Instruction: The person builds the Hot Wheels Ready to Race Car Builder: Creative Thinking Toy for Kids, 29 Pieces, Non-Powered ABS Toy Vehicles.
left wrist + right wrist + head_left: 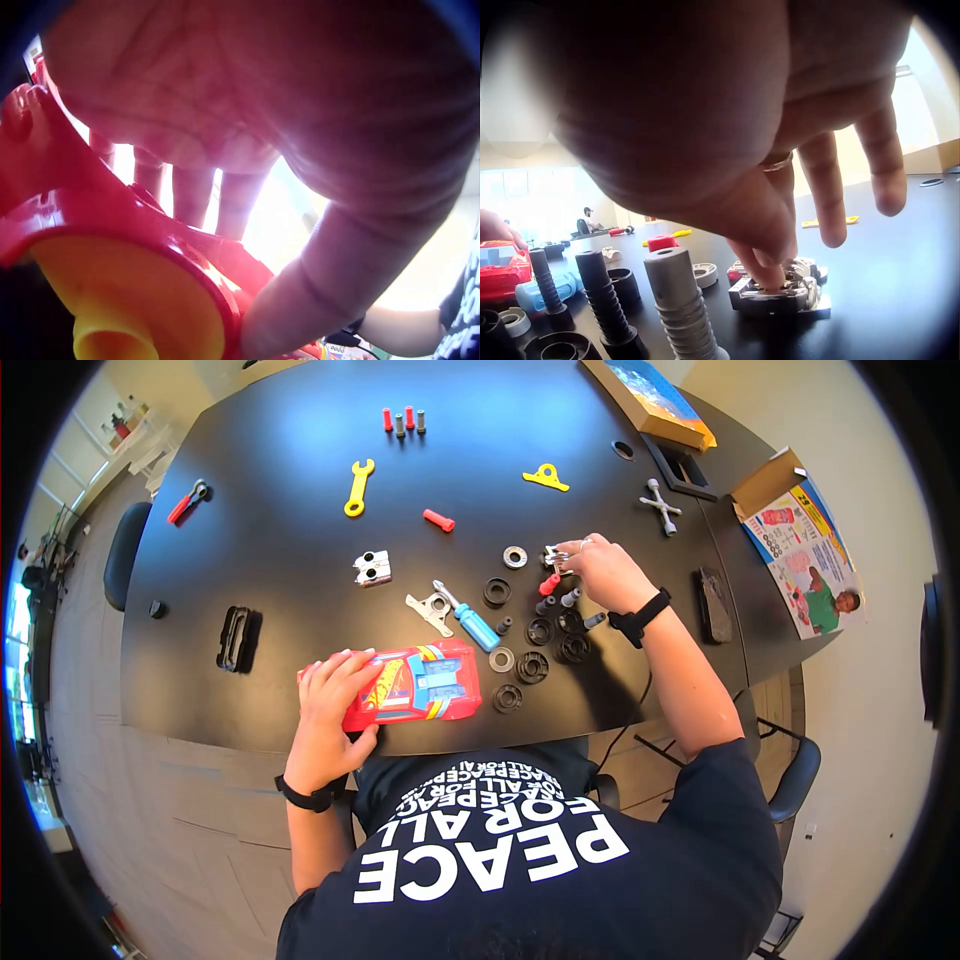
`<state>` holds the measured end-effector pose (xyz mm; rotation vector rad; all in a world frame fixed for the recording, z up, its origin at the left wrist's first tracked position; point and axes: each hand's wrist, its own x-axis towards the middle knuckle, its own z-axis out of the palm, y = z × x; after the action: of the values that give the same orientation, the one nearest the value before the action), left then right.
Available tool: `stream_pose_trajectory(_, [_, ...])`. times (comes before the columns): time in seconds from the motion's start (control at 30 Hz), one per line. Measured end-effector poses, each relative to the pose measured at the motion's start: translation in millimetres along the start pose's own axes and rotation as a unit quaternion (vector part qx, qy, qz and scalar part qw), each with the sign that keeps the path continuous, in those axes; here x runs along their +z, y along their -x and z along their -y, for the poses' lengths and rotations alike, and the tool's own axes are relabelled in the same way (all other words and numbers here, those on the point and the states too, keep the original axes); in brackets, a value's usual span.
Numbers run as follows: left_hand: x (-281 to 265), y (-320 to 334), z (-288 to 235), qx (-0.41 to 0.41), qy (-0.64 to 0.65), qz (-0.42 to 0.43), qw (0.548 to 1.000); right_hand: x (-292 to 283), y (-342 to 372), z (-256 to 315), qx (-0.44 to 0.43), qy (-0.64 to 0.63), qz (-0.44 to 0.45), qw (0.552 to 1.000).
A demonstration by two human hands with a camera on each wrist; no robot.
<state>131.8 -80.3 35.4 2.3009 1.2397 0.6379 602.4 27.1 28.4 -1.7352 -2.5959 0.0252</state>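
Note:
My left hand (333, 698) grips the left end of a red toy car body (430, 682) near the table's front edge, fingers over its top and thumb along its near side. In the left wrist view, the underside shows a yellow wheel well (165, 292). My right hand (608, 574) reaches to a small chrome toy engine piece (802, 296) on the table, pinching it with thumb and index finger while the other fingers extend past it. Close by are a red plastic bolt (549, 584) and grey ribbed bolts (679, 300).
Black wheels (532, 667), a blue-handled screwdriver (476, 626) and a silver plate (428, 614) lie between the hands. Farther off are a yellow wrench (359, 488), a cross wrench (660, 508) and upright bolts (409, 417). An opened box (800, 550) lies at right.

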Motion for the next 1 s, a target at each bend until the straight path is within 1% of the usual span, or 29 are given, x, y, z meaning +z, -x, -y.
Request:
stream_pose_trajectory(0.07, [3.6, 1.7, -0.2, 0.003, -0.002, -0.005, 1.000, -6.9, -2.9, 4.7, 0.018, -0.021, 0.020, 0.999])
stream_pose_trajectory(0.1, [4.0, 2.5, -1.4, 0.002, -0.004, -0.007, 1.000, -11.4, -2.1, 7.5, 0.012, -0.006, 0.028, 1.000])
stream_pose_trajectory(0.23, [7.8, 3.4, 1.2, 0.011, -0.005, -0.007, 1.000, -9.6, 0.7, 3.4, -0.009, -0.020, 0.026, 0.999])
stream_pose_trajectory(0.3, [8.5, 2.1, 2.0, 0.015, -0.006, -0.008, 1.000, -12.7, 1.5, -0.4, -0.002, -0.065, 0.022, 0.998])
stream_pose_trajectory(0.33, [8.6, 1.4, 1.7, 0.017, -0.005, -0.006, 1.000, -12.1, 2.0, -3.4, 0.000, -0.065, 0.023, 0.998])
stream_pose_trajectory(0.4, [7.9, -0.5, 0.8, 0.018, -0.003, -0.013, 1.000, -10.1, 3.3, -9.9, -0.002, -0.116, 0.014, 0.993])
stream_pose_trajectory(0.43, [7.7, -1.4, 0.2, 0.018, -0.003, -0.012, 1.000, -11.8, 4.9, -10.6, -0.001, -0.116, 0.014, 0.993])
stream_pose_trajectory(0.5, [7.9, -2.4, -0.6, 0.023, -0.006, -0.012, 1.000, -18.7, 7.8, -10.7, -0.011, -0.119, -0.024, 0.993])
stream_pose_trajectory(0.53, [8.3, -2.3, -0.8, 0.022, -0.006, -0.013, 1.000, -24.0, 8.7, -9.8, -0.013, -0.119, -0.023, 0.993])
stream_pose_trajectory(0.6, [9.0, -2.3, -0.8, 0.023, -0.007, -0.014, 1.000, -38.5, 11.5, -6.1, -0.015, -0.156, -0.056, 0.986])
stream_pose_trajectory(0.67, [10.1, -2.2, -0.3, 0.021, -0.008, -0.016, 1.000, -61.9, 17.1, 16.7, -0.029, -0.176, -0.063, 0.982])
stream_pose_trajectory(0.73, [11.5, -1.3, 0.6, 0.019, -0.010, -0.016, 1.000, -79.3, 25.1, 55.1, -0.100, -0.267, -0.117, 0.951])
stream_pose_trajectory(0.8, [13.1, -1.7, 1.8, 0.028, -0.013, -0.019, 0.999, -83.1, 33.4, 99.0, -0.111, -0.339, -0.085, 0.930])
stream_pose_trajectory(0.83, [13.5, -2.2, 1.5, 0.026, -0.013, -0.017, 0.999, -72.0, 37.8, 119.2, -0.113, -0.366, -0.089, 0.919])
stream_pose_trajectory(0.87, [13.8, -3.1, 0.9, 0.025, -0.011, -0.016, 0.999, -62.8, 37.7, 134.5, -0.137, -0.373, -0.073, 0.915])
stream_pose_trajectory(0.93, [13.9, -4.4, -0.2, 0.023, -0.010, -0.014, 1.000, -43.1, 38.9, 157.0, -0.183, -0.351, -0.074, 0.915])
stream_pose_trajectory(0.97, [13.7, -4.6, -1.1, 0.023, -0.009, -0.013, 1.000, -34.0, 39.7, 164.6, -0.183, -0.354, -0.074, 0.914])
stream_pose_trajectory(1.0, [13.3, -4.7, -1.7, 0.023, -0.007, -0.012, 1.000, -25.5, 40.2, 171.2, -0.175, -0.321, -0.055, 0.929])
